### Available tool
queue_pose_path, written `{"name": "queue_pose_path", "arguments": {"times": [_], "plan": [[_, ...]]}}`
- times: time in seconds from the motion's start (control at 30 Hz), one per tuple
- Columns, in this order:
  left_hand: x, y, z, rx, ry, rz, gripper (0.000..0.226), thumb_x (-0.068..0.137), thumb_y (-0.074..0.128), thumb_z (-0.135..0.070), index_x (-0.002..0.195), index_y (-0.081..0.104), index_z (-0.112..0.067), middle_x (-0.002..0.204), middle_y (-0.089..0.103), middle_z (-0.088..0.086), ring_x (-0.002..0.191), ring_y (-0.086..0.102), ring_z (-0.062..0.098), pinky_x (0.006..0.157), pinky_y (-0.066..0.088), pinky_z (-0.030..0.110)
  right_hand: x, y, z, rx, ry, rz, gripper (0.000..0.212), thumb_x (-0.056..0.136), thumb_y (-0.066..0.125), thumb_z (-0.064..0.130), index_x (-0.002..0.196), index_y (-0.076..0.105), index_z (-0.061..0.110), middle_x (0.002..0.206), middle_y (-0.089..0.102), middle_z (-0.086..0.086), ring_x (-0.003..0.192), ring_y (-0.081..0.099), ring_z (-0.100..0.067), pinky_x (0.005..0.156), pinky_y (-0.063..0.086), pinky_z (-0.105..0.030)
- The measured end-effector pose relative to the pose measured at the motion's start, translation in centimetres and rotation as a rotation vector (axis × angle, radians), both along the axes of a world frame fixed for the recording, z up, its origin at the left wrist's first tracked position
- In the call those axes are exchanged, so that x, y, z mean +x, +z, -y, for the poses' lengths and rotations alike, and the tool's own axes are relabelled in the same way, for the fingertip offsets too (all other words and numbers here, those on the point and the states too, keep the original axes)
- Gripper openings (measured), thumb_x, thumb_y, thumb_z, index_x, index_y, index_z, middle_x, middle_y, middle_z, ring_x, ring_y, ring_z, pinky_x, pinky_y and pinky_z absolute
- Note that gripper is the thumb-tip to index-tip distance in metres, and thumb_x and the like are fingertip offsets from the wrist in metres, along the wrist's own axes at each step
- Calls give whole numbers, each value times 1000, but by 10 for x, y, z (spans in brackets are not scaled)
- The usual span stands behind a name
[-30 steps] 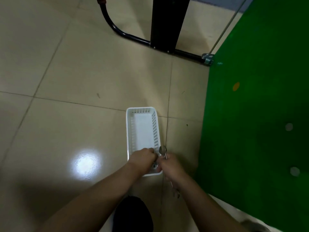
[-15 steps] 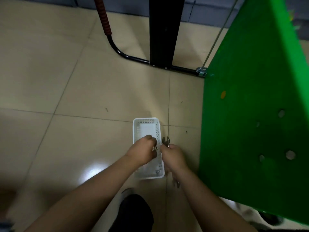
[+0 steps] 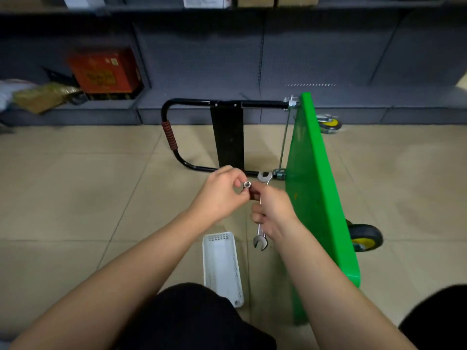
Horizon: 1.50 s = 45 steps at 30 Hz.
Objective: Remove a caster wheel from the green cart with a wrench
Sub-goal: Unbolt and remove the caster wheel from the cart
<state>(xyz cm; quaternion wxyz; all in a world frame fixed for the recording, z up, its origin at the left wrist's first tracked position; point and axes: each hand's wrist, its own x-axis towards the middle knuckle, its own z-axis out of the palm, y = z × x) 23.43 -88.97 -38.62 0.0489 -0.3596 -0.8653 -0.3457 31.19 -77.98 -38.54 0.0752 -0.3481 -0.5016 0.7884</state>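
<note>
- Head view: both hands raised together in front of the body, above the tiled floor [image 3: 75,198]
- left hand [image 3: 219,195] pinches a small silver nut [image 3: 246,184] between thumb and fingertips
- right hand [image 3: 274,210] is curled round the shaft of a wrench [image 3: 260,231]; its fingertips meet the left hand's right at the nut
- wrench stands roughly upright: one open end sticks out above the right hand, the other hangs below the wrist
- green cart [image 3: 313,198] lies tipped on its side, deck vertical, just to the right of the right hand, not touched by either hand
- black handle [image 3: 174,107] of the cart lies flat on the floor beyond the hands
- caster wheel [image 3: 365,236], black with yellow hub, sits on the far side of the deck, right of the right forearm, apart from both hands
- second wheel [image 3: 328,123] further back, near the dark shelving [image 3: 252,59]
- white basket [image 3: 222,263] on the floor below the hands, between the forearms
- red box [image 3: 106,72] on a low shelf, far left
</note>
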Motion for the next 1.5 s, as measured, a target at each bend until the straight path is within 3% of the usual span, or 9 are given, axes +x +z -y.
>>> {"name": "queue_pose_path", "arguments": {"times": [0.13, 0.23, 0.6, 0.77, 0.97, 1.07, 1.13, 1.33, 1.5], "plan": [[17, 52, -31, 57, -115, -56, 11, 81, 76, -14, 90, 74, -19, 82, 56, -10, 66, 49, -12, 61, 31, 3, 28, 47, -37, -54, 27, -114, 6, 100, 56, 16, 97, 60, 12, 86, 54, -8, 36, 19, -6, 34, 14, -17], [36, 72, -62, 120, -192, -111, 12, 79, 80, -15, 90, 75, -16, 80, 57, -9, 65, 47, -15, 61, 29, 3, 52, 63, -75, -97, 66, -155, 13, 101, 57, 20, 89, 58, 15, 69, 55, -2, 35, 17, -5, 31, 13, -17], [107, 54, -158, 3, -383, 19, 19, 83, 80, -21, 101, 77, -18, 81, 58, -12, 70, 49, -12, 65, 32, 3, 147, 44, -166, 39, -15, -132, 14, 98, 63, 12, 85, 61, 7, 76, 61, -8, 35, 20, -3, 31, 17, -17], [122, 30, -153, -197, -228, 46, 46, 90, 69, -40, 134, 60, -27, 126, 56, -2, 118, 46, 18, 99, 30, 23, 167, 10, -173, 207, -23, 8, 15, 92, 67, 13, 101, 66, 1, 84, 60, -8, 38, 25, -7, 35, 18, -19], [116, 4, -143, -81, 61, 612, 82, 81, 72, -56, 145, 30, -27, 134, 37, 0, 133, 41, 24, 116, 33, 41, 181, -32, -159, 241, 93, 64, 6, 94, 61, 9, 93, 66, 7, 64, 56, -1, 41, 26, -9, 39, 19, -20], [116, -2, -133, -71, 105, 1116, 104, 57, 79, -76, 140, 40, -27, 143, 54, 10, 128, 55, 34, 110, 41, 58, 185, -54, -149, 285, 148, 109, 6, 92, 62, 11, 90, 68, 11, 63, 45, -4, 41, 26, -11, 38, 21, -19], [117, -3, -126, -132, 26, 1336, 93, 58, 78, -74, 133, 57, -24, 131, 66, 17, 122, 63, 38, 106, 48, 57, 187, -67, -144, 337, 161, 122, 7, 93, 64, 11, 90, 70, 13, 56, 49, 6, 36, 32, -5, 36, 25, -18], [99, -14, -118, -217, -81, 1492, 81, 66, 73, -79, 130, 61, -31, 119, 72, 17, 110, 70, 37, 104, 47, 59, 181, -98, -136, 399, 50, 119, 6, 92, 72, 15, 88, 76, 19, 66, 68, 9, 48, 53, 2, 45, 39, -11], [95, -12, -119, -256, -71, 1441, 69, 70, 70, -73, 125, 65, -31, 116, 73, 17, 109, 70, 34, 103, 47, 59, 177, -107, -134, 434, 88, 93, 7, 91, 74, 26, 97, 78, 25, 95, 78, 7, 94, 73, -13, 83, 61, -45]]}}
